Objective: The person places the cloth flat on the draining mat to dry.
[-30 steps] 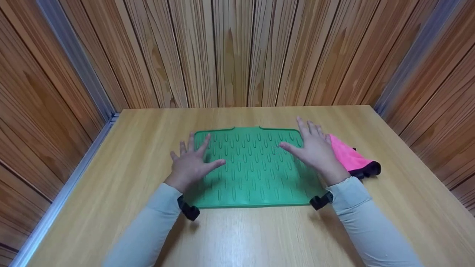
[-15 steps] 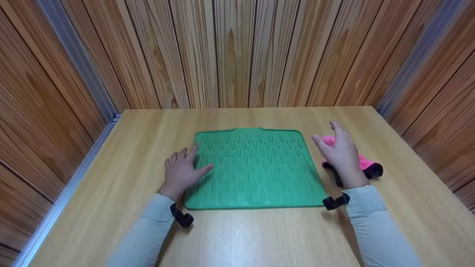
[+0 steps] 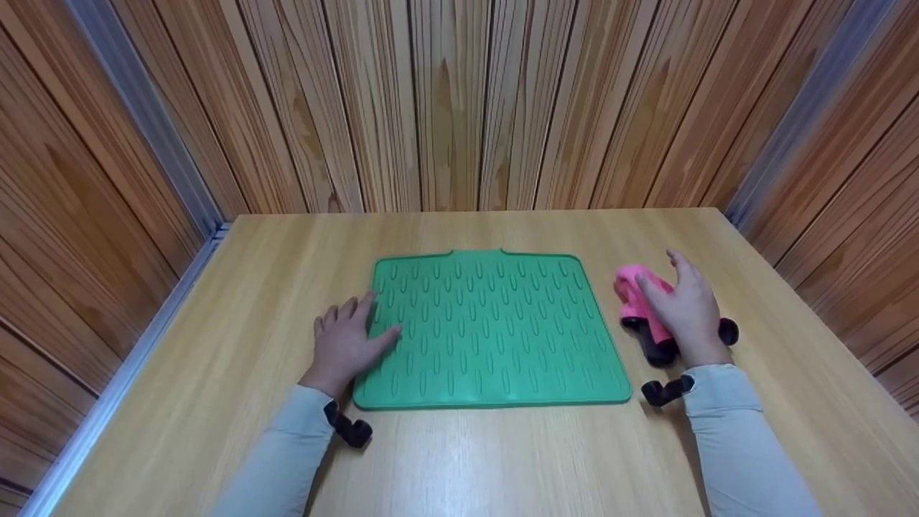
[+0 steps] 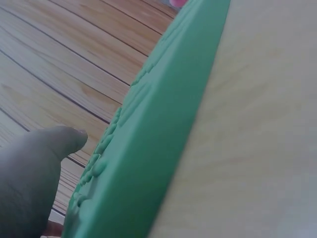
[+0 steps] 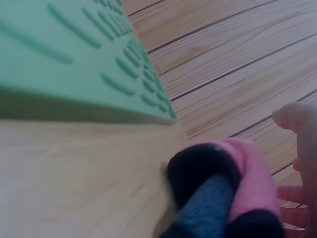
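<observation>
A green mat [image 3: 495, 330] with raised oblong bumps lies mid-table. My left hand [image 3: 343, 348] is at its left edge, fingers spread, thumb over the mat; contact is unclear. In the left wrist view the thumb [image 4: 64, 141] shows beside the mat's thick edge [image 4: 163, 129]. To the right of the mat lies a crumpled pink cloth item [image 3: 632, 283] with black trim; its kind is unclear. My right hand [image 3: 686, 316] hovers over its right part and hides some of it. The right wrist view shows grey fuzzy lining in the pink cloth item [image 5: 255, 183], with the thumb apart from it.
A light wooden table [image 3: 474, 459] carries everything. Wood-plank walls [image 3: 445, 108] stand behind and at both sides, with metal strips in the corners. Black wrist mounts [image 3: 352, 427] hang below both cuffs.
Both hands have moved outward from above the mat and lower. The left is now at the mat's left edge, the right over the pink cloth item, which looks more bunched.
</observation>
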The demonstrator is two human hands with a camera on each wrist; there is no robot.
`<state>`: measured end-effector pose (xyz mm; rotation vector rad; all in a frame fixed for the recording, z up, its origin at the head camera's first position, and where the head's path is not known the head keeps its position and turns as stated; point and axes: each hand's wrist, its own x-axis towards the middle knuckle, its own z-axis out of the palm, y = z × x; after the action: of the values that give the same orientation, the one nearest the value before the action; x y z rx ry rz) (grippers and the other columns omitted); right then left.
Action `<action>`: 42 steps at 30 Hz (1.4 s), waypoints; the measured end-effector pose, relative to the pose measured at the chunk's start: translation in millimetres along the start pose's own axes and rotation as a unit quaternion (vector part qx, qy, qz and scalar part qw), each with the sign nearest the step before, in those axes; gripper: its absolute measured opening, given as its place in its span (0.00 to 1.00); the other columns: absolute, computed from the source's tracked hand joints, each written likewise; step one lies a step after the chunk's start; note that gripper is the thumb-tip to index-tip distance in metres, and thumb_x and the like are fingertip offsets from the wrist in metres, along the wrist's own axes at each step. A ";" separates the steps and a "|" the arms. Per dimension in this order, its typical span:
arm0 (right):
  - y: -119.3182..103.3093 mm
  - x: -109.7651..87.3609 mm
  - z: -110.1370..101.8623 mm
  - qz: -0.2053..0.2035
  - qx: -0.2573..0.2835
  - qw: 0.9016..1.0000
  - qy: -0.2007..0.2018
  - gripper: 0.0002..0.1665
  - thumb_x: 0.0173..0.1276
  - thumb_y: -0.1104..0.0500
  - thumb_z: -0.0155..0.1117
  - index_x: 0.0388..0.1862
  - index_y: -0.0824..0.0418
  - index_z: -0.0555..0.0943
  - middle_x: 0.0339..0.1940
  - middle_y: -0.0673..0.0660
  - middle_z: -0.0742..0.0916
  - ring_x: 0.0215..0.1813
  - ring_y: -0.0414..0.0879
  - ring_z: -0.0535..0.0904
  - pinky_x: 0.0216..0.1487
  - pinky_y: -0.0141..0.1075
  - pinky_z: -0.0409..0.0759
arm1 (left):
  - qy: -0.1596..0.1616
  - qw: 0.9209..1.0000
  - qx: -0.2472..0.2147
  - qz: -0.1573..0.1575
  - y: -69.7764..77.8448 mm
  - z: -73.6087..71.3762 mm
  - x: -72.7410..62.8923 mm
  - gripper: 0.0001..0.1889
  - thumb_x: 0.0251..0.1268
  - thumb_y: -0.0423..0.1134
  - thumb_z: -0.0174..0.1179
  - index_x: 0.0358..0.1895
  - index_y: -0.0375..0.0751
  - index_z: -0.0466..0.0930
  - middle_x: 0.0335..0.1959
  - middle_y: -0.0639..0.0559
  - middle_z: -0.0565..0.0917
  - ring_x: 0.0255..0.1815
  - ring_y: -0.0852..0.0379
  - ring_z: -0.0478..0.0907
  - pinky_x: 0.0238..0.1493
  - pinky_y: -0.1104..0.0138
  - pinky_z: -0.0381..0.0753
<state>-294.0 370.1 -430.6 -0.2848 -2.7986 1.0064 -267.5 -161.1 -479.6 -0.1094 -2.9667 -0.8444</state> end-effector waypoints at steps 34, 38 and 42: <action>26.8 2.3 21.6 0.031 0.021 0.998 -0.046 0.44 0.88 0.40 0.58 0.92 0.59 0.64 0.84 0.75 0.76 0.74 0.70 0.74 0.80 0.66 0.73 | -0.020 1.000 -0.017 -0.010 -6.5 8.8 -3.2 0.40 0.84 0.58 0.58 0.89 0.41 0.66 0.93 0.27 0.54 0.94 0.18 0.39 0.91 0.25 0.37; 25.3 1.3 17.5 0.037 0.047 0.997 -0.053 0.46 0.87 0.36 0.59 0.93 0.57 0.63 0.85 0.74 0.75 0.77 0.70 0.74 0.84 0.66 0.71 | -0.019 1.000 -0.019 -0.010 -6.2 8.4 -3.0 0.40 0.84 0.58 0.58 0.89 0.41 0.66 0.93 0.27 0.54 0.95 0.18 0.39 0.91 0.25 0.37; 23.6 1.0 11.9 0.050 0.077 0.993 -0.070 0.52 0.85 0.28 0.57 0.94 0.56 0.61 0.87 0.72 0.74 0.82 0.71 0.71 0.86 0.66 0.69 | -0.018 1.000 -0.022 -0.011 -6.2 8.3 -2.4 0.40 0.83 0.58 0.58 0.89 0.41 0.66 0.93 0.27 0.54 0.95 0.19 0.39 0.91 0.25 0.37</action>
<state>-294.5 380.9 -454.7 -0.3507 -2.8312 1.3060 -265.9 -162.1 -490.0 -0.0942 -2.9889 -0.9188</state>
